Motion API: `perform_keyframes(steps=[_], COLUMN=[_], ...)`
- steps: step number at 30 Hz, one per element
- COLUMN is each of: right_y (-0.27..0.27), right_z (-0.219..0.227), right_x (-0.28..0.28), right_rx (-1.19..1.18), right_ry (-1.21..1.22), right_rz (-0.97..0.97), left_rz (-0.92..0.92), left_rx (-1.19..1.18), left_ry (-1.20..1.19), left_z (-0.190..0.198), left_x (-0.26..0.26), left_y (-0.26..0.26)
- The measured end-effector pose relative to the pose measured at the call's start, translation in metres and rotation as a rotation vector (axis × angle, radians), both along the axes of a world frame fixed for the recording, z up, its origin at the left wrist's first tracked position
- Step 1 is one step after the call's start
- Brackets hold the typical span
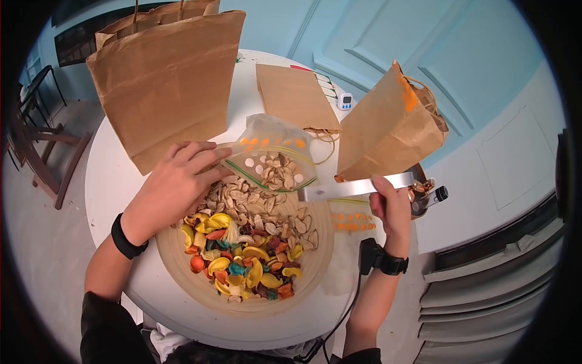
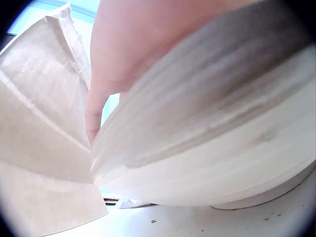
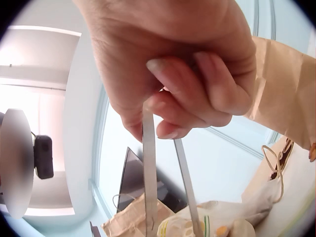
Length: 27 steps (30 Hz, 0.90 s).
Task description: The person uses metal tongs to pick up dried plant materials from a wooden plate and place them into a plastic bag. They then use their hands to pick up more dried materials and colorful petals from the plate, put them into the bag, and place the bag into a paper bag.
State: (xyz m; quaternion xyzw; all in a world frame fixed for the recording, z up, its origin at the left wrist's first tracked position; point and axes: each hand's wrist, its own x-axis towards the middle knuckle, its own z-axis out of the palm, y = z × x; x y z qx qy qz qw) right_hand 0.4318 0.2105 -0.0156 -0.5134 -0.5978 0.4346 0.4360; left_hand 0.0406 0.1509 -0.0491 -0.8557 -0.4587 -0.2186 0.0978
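My left hand [image 1: 182, 183] reaches over the left rim of a round woven bowl [image 1: 176, 267], its fingertips gripping the left edge of an open clear zip bag [image 1: 277, 128]. Pale dried slices lie in the bag. In the left wrist view the hand [image 2: 143, 49] is above the bowl's outer wall [image 2: 207, 148]; its fingertips are hidden. My right hand [image 1: 393, 209] pinches metal tongs [image 1: 357, 188], whose tips are at the bag's right side. Two tong arms [image 3: 150, 182] stand apart below the curled fingers in the right wrist view. Colourful dried pieces [image 1: 251, 264] and pale slices [image 1: 242, 200] fill the bowl.
A tall paper bag [image 1: 170, 85] stands at the left, another [image 1: 388, 121] leans at the right, and a flat one [image 1: 297, 97] lies behind. A metal container [image 1: 419, 207], white timer [image 1: 345, 101] and second plastic bag [image 1: 351, 221] are on the table [image 1: 109, 176].
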Motion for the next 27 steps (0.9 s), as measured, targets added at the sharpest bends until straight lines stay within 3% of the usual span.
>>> perform_keyframes(steps=[2,3,10,15,27], right_y=[0.003,-0.004,0.002,0.016,0.006], right_z=[-0.003,-0.001,-0.004,-0.015,-0.011], right_x=[0.022,0.023,0.017,0.007,-0.005], right_rx=[-0.045,-0.099,-0.298,-0.11,-0.274], right_ry=[0.211,0.263,-0.072,0.042,0.104], right_rz=[0.196,0.182,0.26,0.121,0.312], left_rz=[0.01,0.009,-0.005,-0.038,-0.068], left_rx=[0.004,0.005,-0.029,-0.024,-0.054], left_ry=[0.0,-0.009,-0.053,-0.016,-0.017], left_z=[-0.002,-0.002,0.004,0.0,-0.001], left_x=[0.0,0.001,0.006,0.004,0.005], left_y=[0.0,0.0,-0.003,-0.001,0.0])
